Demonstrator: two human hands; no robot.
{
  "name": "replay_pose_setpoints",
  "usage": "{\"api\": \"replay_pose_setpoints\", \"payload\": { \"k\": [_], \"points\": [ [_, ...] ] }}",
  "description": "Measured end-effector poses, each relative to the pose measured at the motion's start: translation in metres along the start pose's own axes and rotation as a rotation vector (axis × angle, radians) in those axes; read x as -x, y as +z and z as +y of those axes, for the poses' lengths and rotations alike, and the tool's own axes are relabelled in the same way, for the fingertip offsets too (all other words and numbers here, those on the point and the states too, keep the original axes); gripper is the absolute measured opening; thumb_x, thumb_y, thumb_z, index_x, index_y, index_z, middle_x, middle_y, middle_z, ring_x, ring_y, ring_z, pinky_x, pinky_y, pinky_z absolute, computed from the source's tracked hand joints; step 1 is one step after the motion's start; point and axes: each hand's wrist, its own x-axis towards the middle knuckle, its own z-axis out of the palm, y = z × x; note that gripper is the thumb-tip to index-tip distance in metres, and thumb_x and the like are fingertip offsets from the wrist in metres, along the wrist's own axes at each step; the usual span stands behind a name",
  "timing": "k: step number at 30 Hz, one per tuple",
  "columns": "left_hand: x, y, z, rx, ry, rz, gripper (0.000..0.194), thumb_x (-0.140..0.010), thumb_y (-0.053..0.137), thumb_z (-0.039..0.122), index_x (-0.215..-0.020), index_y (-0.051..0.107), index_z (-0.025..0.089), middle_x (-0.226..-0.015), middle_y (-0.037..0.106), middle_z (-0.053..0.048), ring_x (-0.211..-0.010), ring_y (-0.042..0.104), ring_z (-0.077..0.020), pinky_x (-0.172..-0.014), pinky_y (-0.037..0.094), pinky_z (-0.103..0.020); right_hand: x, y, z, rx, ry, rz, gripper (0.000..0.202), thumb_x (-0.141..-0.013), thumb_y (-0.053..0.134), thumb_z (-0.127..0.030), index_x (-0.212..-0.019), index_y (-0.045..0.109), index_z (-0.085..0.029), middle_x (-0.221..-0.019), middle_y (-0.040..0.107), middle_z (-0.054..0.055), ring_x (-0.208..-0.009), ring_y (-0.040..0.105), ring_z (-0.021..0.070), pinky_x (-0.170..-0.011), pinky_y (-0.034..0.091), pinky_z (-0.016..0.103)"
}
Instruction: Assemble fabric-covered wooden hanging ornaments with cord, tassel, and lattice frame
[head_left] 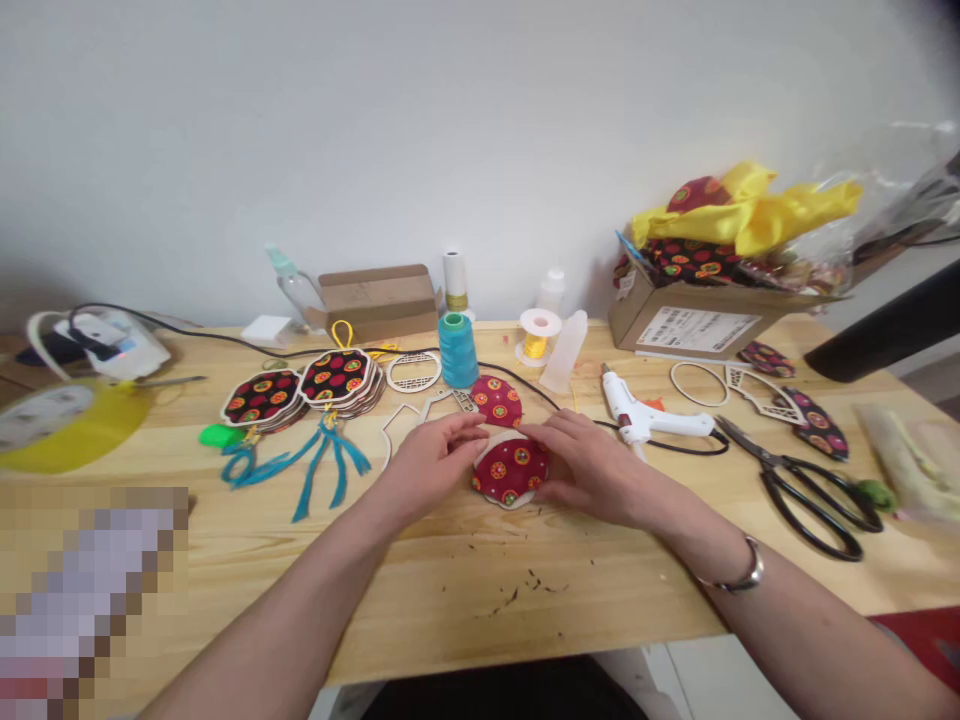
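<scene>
A dark red fabric piece with round floral motifs lies low over the table, with a pale edge or backing showing around it. My left hand has its fingers curled in at the upper left edge of this piece. On the opposite side, my right hand grips the right edge, thumb low and fingers over the top. Just behind sits another red patterned fabric piece. Past it stands a teal thread cone, and pale cut-out frames lie to its left.
A white glue gun and black scissors lie to the right. At the back right is a cardboard box full of fabric. Stacked patterned tags with teal tassels lie left. A black cable crosses the back.
</scene>
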Motion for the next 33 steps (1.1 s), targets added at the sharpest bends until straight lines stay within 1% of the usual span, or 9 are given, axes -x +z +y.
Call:
{"api": "replay_pose_setpoints", "payload": {
  "k": [3,8,13,16,20,23,25,29,33],
  "points": [
    [-0.001,0.001,-0.001,0.053,-0.04,0.004,0.048,-0.078,0.059,0.035,-0.119,0.057,0.01,-0.111,0.071,-0.012,-0.102,0.067,-0.0257,-0.093,0.051,-0.041,-0.001,0.0,0.0,0.011,-0.017,0.0,0.056,-0.082,0.067,-0.035,-0.131,0.047,-0.017,-0.108,0.062,0.013,-0.098,0.055,0.0253,-0.084,0.049,0.043],
    [-0.004,0.0,-0.013,0.025,0.029,0.027,0.048,-0.079,0.058,0.037,-0.119,0.057,0.011,-0.108,0.072,-0.011,-0.102,0.067,-0.025,-0.091,0.052,-0.039,-0.002,-0.001,-0.002,0.018,-0.029,0.023,0.053,-0.082,0.067,-0.033,-0.129,0.048,-0.018,-0.105,0.063,0.012,-0.097,0.055,0.0253,-0.084,0.049,0.043],
    [-0.005,-0.001,-0.019,-0.197,0.117,0.076,0.044,-0.084,0.051,0.036,-0.121,0.057,0.014,-0.105,0.074,-0.008,-0.097,0.069,-0.0208,-0.085,0.054,-0.033,-0.002,-0.003,-0.004,0.009,-0.014,0.019,0.053,-0.082,0.067,-0.031,-0.129,0.049,-0.016,-0.107,0.064,0.013,-0.098,0.055,0.0256,-0.084,0.049,0.043],
    [-0.004,-0.002,-0.015,-0.333,0.124,0.153,0.041,-0.085,0.049,0.032,-0.122,0.058,0.015,-0.105,0.073,-0.008,-0.098,0.068,-0.0225,-0.088,0.052,-0.037,0.0,-0.004,-0.003,-0.028,-0.005,0.035,0.057,-0.08,0.069,-0.033,-0.13,0.048,-0.017,-0.108,0.063,0.012,-0.099,0.056,0.0252,-0.084,0.05,0.042],
    [0.0,-0.001,-0.009,-0.53,0.149,0.225,0.037,-0.087,0.044,0.023,-0.12,0.059,0.018,-0.106,0.072,-0.009,-0.099,0.065,-0.0263,-0.088,0.048,-0.043,0.002,-0.007,0.005,-0.089,-0.037,0.18,0.058,-0.08,0.07,-0.035,-0.131,0.047,-0.021,-0.109,0.064,0.011,-0.098,0.058,0.0237,-0.084,0.05,0.041],
    [0.002,0.003,-0.008,-0.652,0.197,0.204,0.031,-0.087,0.046,0.022,-0.112,0.065,0.019,-0.106,0.07,-0.009,-0.097,0.063,-0.0273,-0.088,0.046,-0.043,0.003,-0.011,0.013,-0.072,-0.007,0.336,0.059,-0.079,0.071,-0.034,-0.131,0.046,-0.022,-0.111,0.064,0.01,-0.099,0.059,0.0239,-0.085,0.05,0.041],
    [0.004,0.008,-0.008,-0.713,0.223,0.175,0.026,-0.087,0.049,0.025,-0.104,0.067,0.018,-0.103,0.068,-0.01,-0.096,0.06,-0.0284,-0.087,0.045,-0.044,0.003,-0.013,0.018,-0.043,0.05,0.392,0.059,-0.078,0.072,-0.033,-0.13,0.047,-0.021,-0.11,0.065,0.011,-0.098,0.06,0.025,-0.084,0.05,0.042],
    [0.007,0.017,-0.008,-0.813,0.23,0.154,0.022,-0.083,0.058,0.033,-0.095,0.066,0.016,-0.097,0.064,-0.01,-0.098,0.055,-0.0305,-0.086,0.044,-0.044,0.003,-0.014,0.022,0.02,0.123,0.42,0.058,-0.077,0.07,-0.029,-0.13,0.049,-0.018,-0.107,0.065,0.012,-0.097,0.06,0.0278,-0.084,0.05,0.047],
    [0.01,0.022,-0.005,-0.905,0.183,0.16,0.024,-0.082,0.06,0.04,-0.089,0.061,0.018,-0.094,0.062,-0.008,-0.096,0.055,-0.029,-0.083,0.045,-0.042,0.002,-0.013,0.022,0.089,0.152,0.412,0.057,-0.076,0.07,-0.029,-0.127,0.051,-0.014,-0.105,0.066,0.014,-0.096,0.06,0.0301,-0.083,0.05,0.049]
  ]
}}
